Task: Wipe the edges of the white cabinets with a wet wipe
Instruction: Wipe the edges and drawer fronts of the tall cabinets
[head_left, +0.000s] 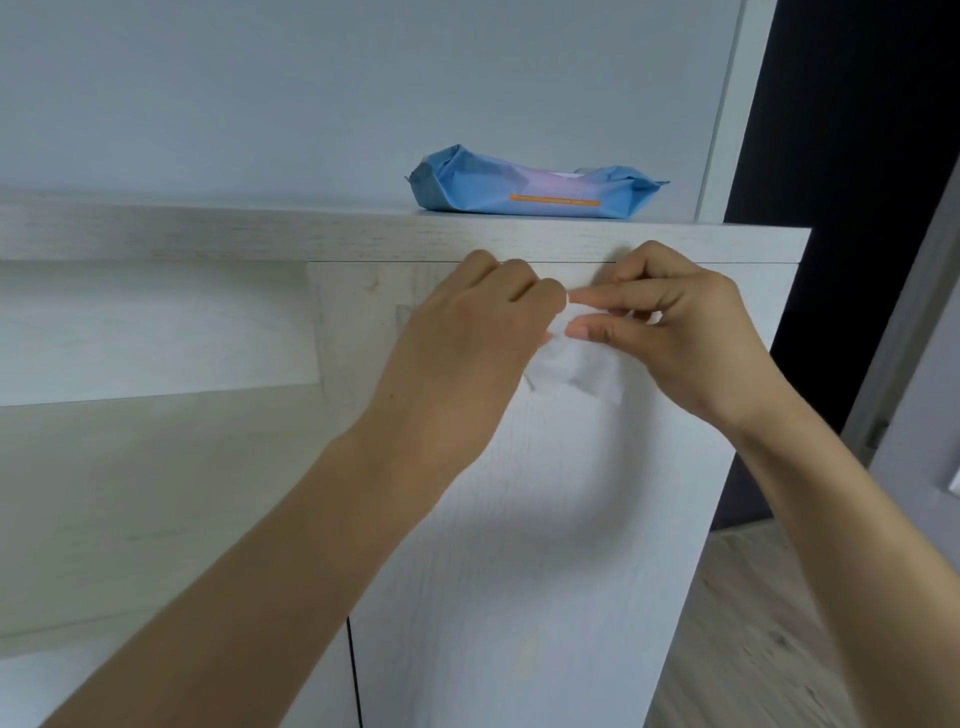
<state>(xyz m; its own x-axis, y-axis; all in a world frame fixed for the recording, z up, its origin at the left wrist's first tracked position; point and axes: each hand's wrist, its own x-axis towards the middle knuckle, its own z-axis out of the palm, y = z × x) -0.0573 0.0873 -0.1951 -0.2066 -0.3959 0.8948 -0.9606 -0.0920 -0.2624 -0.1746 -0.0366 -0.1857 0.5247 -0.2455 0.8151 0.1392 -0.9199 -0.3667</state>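
A white wet wipe (571, 369) hangs crumpled between both my hands, in front of the white cabinet (519, 545) just below its top edge (260, 234). My left hand (467, 353) grips the wipe's left side with curled fingers. My right hand (670, 332) pinches its upper right part between thumb and forefinger. Most of the wipe's top is hidden behind my fingers.
A blue pack of wet wipes (530, 187) lies on the cabinet top near the right corner, against the pale wall. A dark doorway (852, 156) opens to the right of the cabinet, with wooden floor (753, 649) below. A recessed shelf panel (156, 332) lies to the left.
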